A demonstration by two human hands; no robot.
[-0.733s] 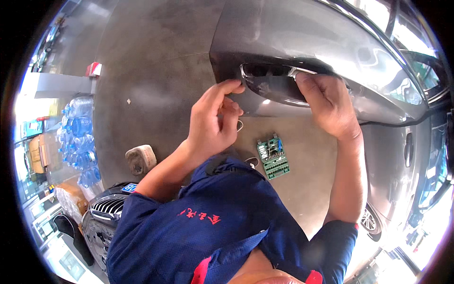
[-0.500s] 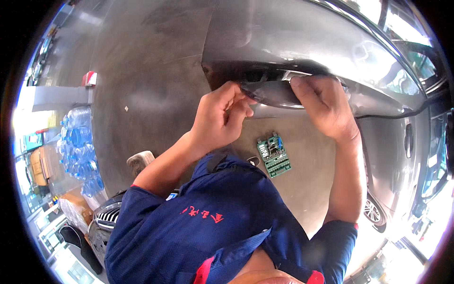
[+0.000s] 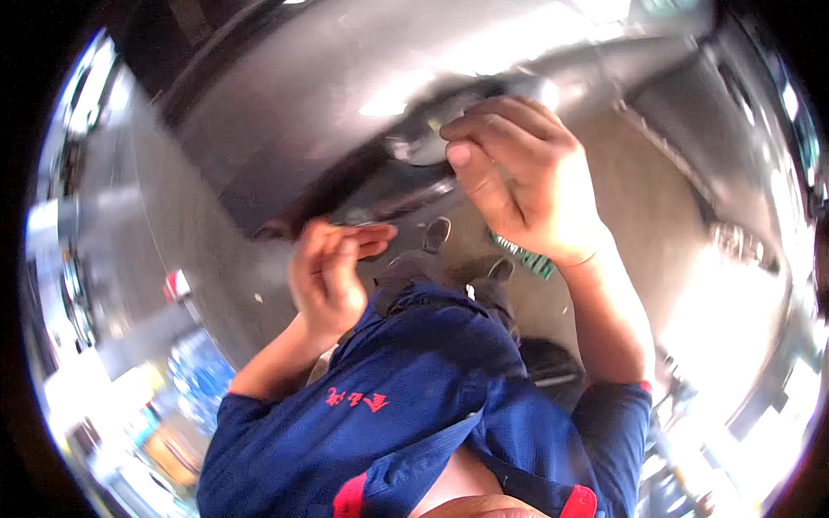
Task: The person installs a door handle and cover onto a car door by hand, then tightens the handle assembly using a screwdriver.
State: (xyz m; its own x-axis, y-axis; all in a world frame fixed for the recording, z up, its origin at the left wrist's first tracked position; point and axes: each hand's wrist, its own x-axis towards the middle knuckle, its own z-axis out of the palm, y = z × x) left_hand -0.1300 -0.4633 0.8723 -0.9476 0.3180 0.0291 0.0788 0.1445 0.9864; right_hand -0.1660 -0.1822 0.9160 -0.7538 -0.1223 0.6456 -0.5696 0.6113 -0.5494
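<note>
Across the lower middle, one navy shirt [image 3: 414, 345], short-sleeved, red trim at collar, red lettering on chest. Right hand [image 3: 527, 168]: raised, fingers side by side and curled, thumb tip just below the index tip; whether anything thin is pinched there, cannot be told. Left hand [image 3: 332, 272]: lower, fingers half curled and pointing rightward, thumb bent beside them; contents, if any, cannot be told. Car [image 3: 285, 129]: grey, glossy, blurred, spanning the upper part beyond both hands, its dark lower edge near the left fingertips. Recess [image 3: 414, 151]: in the car's side, bright inside, just beside the right fingertips; contact unclear. Below, two dark shoes [image 3: 438, 233] on the floor [image 3: 557, 315]; green tool kit [image 3: 535, 262], partly hidden by the right hand. Far left, blue bottles [image 3: 199, 371], blurred, and one tan carton [image 3: 173, 453].
</note>
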